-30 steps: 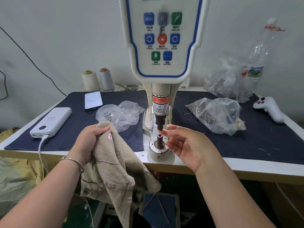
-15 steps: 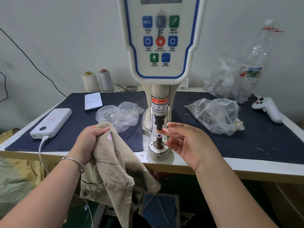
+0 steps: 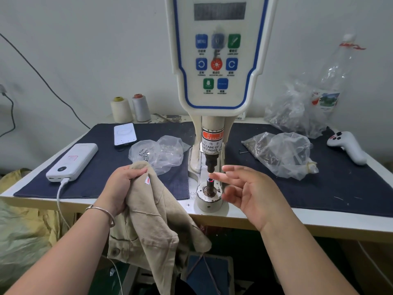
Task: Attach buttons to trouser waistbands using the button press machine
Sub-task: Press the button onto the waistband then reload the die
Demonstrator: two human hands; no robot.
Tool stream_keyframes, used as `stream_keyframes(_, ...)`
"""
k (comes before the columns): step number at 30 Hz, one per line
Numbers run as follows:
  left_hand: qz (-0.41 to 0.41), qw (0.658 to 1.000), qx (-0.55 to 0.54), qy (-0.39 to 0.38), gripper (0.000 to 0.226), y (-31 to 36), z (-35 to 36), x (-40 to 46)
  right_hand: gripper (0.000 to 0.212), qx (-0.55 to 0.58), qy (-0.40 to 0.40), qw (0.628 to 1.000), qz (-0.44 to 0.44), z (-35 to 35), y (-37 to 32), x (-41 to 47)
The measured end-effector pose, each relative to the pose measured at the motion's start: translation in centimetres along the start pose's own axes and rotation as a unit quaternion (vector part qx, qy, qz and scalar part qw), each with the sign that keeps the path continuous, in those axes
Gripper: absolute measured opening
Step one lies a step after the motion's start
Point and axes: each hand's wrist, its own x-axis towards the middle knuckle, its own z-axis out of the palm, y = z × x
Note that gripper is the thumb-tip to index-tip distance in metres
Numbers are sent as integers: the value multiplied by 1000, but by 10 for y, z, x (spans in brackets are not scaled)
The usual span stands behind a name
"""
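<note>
The button press machine (image 3: 217,67) stands at the table's middle, its punch (image 3: 211,165) hanging above the lower die (image 3: 210,189), which carries a red laser dot on its tip. My left hand (image 3: 121,186) grips bunched beige trousers (image 3: 157,222) just left of the die; the cloth hangs down over the table's front edge, and a metal button shows low on it. My right hand (image 3: 246,188) hovers right of the die with relaxed spread fingers, its fingertips close to the gap between punch and die, holding nothing I can see.
Clear bags of metal parts lie left (image 3: 158,153) and right (image 3: 282,154) of the machine on the dark blue mat (image 3: 319,188). A power bank (image 3: 72,161), a phone (image 3: 124,134), two thread cones (image 3: 129,108), a white controller (image 3: 348,146) and a plastic bottle (image 3: 331,81) stand around.
My right hand's fingers have spread and drawn slightly right of the die. The left hand stays put, gripping the trousers. The view has tilted slightly downward.
</note>
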Motion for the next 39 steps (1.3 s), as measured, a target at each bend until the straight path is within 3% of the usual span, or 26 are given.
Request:
stream_keyframes(4, -11, 1000, -5, -7, 13, 1, -2, 0, 14, -146, 112, 965, -185, 11, 23, -29)
stream_keyframes(6, -14, 1000, -19, 4, 12, 1, -3, -1, 13, -187, 62, 940, -279, 35, 42, -46)
stream_keyframes(10, -28, 996, -81, 24, 22, 1, -6, -4, 8, -339, -7, 870, -357, 97, 58, -21)
stream_keyframes(13, -26, 995, -98, 3, 29, 3, -7, -5, 15, -457, -3, 821, -341, 142, 44, 31)
stream_keyframes(18, -20, 991, -134, -19, 35, -2, -11, 1, 32, -726, -15, 653, -217, 184, 30, 109)
stream_keyframes(22, -4, 987, -159, -18, 35, -6, -14, 4, 32, -799, -36, 565, -202, 189, 35, 146)
stream_keyframes(26, 26, 988, -153, -20, 35, -11, -15, 5, 35, -817, -40, 529, -224, 191, 46, 165)
stream_keyframes(32, 44, 985, -159, -43, 21, -12, -16, 6, 31, -818, -25, 513, -259, 195, 53, 170)
stream_keyframes(39, 45, 986, -156, -43, 24, -12, -17, 5, 22, -826, -24, 498, -264, 195, 59, 177)
